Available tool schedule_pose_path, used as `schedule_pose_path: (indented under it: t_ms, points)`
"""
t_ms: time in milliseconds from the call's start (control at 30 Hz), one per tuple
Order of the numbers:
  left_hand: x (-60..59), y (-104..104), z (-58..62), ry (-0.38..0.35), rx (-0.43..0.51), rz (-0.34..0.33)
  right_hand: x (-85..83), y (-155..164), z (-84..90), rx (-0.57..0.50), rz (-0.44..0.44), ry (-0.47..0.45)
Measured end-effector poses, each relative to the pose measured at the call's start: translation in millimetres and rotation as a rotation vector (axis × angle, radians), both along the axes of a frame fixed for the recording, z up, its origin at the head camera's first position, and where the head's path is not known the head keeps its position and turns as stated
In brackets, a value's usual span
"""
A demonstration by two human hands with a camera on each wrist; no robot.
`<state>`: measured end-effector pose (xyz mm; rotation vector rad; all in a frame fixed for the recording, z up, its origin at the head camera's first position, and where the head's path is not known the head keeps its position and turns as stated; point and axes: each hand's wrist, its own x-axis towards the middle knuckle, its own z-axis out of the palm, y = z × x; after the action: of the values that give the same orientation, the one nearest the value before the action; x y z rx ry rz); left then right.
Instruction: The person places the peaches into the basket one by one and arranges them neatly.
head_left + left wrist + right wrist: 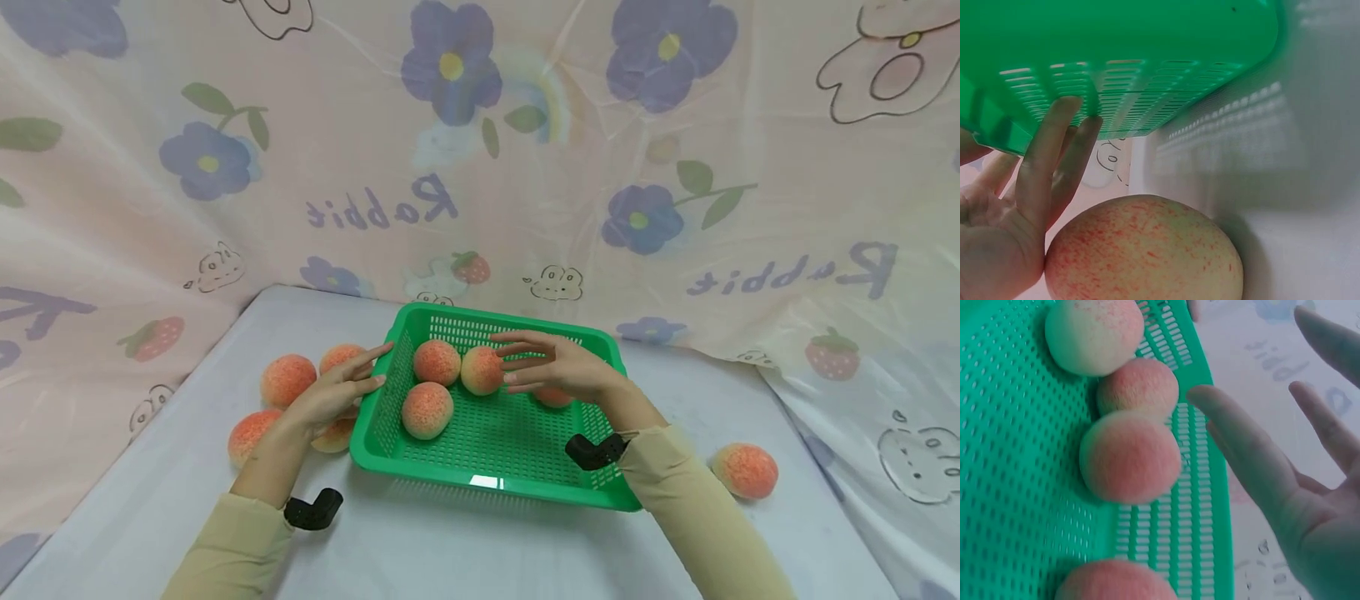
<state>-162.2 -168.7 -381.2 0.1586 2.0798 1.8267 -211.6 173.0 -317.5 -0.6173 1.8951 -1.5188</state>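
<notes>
Round, fuzzy orange-pink peaches: four lie in the green basket (pixel 487 433), five on the table (pixel 465 542). The left hand (pixel 333 392) rests flat-fingered against the basket's left wall beside a peach (pixel 1144 250); the right hand (pixel 551 367) hovers spread over the basket, holding nothing

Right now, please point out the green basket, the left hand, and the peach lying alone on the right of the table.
green basket (pixel 480 482): head view, front rim.
left hand (pixel 330 396): head view, back of the hand.
lone peach (pixel 746 471): head view, middle of the fruit.
</notes>
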Motion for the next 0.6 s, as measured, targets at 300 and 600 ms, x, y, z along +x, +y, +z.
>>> schedule_pose_path:
  t_ms: [300,600]
  points:
    - [0.2,0,1.0,0.002,0.000,-0.007,13.5,40,7.1,0.034,-0.095,0.045]
    - [-0.1,0,2.1,0.009,0.019,-0.017,19.5,75,9.4,0.048,-0.133,0.115]
